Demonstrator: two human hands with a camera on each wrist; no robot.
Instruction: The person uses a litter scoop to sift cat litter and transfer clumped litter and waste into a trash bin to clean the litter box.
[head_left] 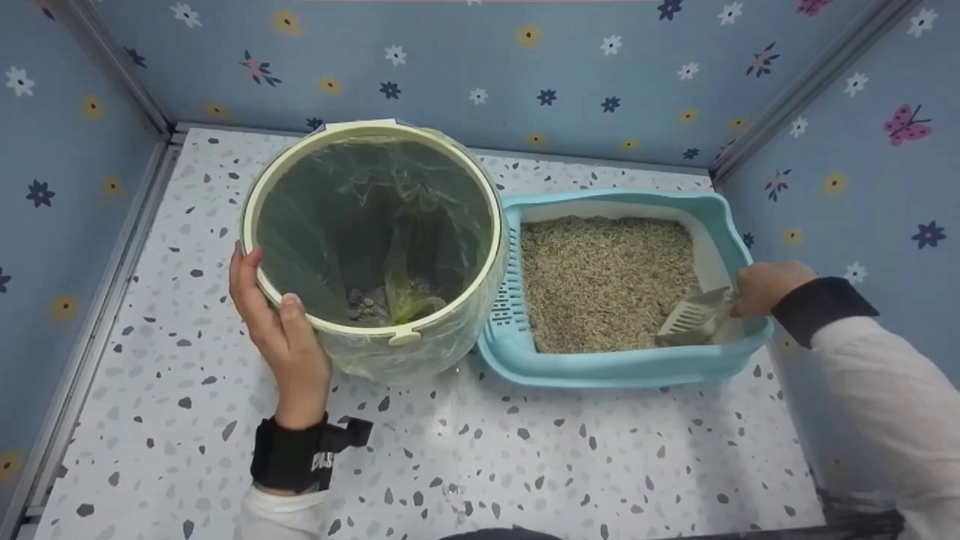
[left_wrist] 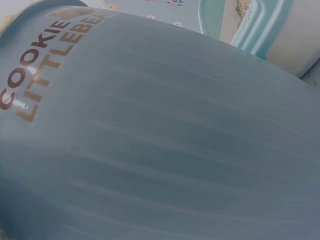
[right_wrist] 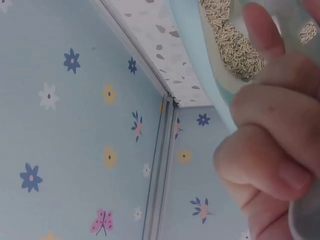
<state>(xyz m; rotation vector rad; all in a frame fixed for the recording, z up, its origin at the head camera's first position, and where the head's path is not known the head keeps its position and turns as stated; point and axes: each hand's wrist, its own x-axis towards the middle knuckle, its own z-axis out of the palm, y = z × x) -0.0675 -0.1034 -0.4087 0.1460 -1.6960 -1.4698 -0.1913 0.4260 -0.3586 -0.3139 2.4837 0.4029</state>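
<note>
My left hand (head_left: 281,337) holds the near left side of a round trash bin (head_left: 420,352), with thumb and fingertips at its cream rim (head_left: 259,225). A clear plastic liner (head_left: 300,217) lines the bin, with some greyish clumps and a yellowish crumpled part low inside. In the left wrist view the bin's blue-grey lettered wall (left_wrist: 175,125) fills the picture, and the hand is out of sight. At the right, my right hand (head_left: 769,289) grips the handle of a slotted litter scoop (head_left: 697,315). Its blade touches pellet litter (head_left: 607,277) at the near right of a turquoise litter box (head_left: 622,367).
The bin and litter box are side by side on a white speckled surface (head_left: 562,450). Blue flowered panels (head_left: 465,67) close off the back and both sides. A black strap (head_left: 821,307) circles the right wrist and another strap (head_left: 289,454) the left.
</note>
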